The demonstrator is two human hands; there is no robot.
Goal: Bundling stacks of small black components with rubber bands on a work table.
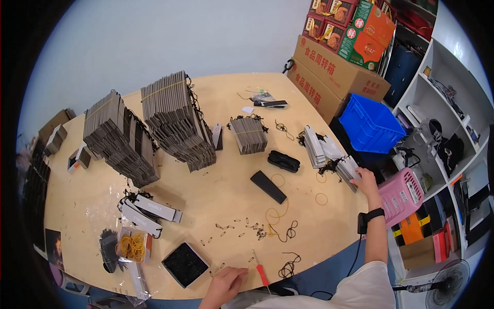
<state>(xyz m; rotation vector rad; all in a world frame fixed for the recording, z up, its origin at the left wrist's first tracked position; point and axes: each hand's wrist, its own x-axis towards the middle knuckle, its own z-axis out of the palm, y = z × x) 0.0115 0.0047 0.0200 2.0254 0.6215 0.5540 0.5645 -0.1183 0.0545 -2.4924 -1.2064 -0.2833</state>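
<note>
At the table's right edge, my right hand (366, 181) closes over the end of a small stack of flat grey-white cardboard pieces with black cords (348, 169). Another such bundle (312, 147) lies just beyond it. My left hand (225, 286) rests low at the near edge with its fingers curled together; whatever they may hold is hidden. Beside it lies a thin tool with a red handle (261, 273). A black open box (186, 264) sits to the left of that hand, and small metal clips (242, 235) are scattered ahead of it.
Tall banded stacks of grey cardboard (167, 98) (105, 116) stand at the left, a lower stack (248, 135) mid-table. A box of yellow rubber bands (135, 245) is at front left. A blue crate (371, 123), cartons (329, 72) and shelves (458, 67) line the right.
</note>
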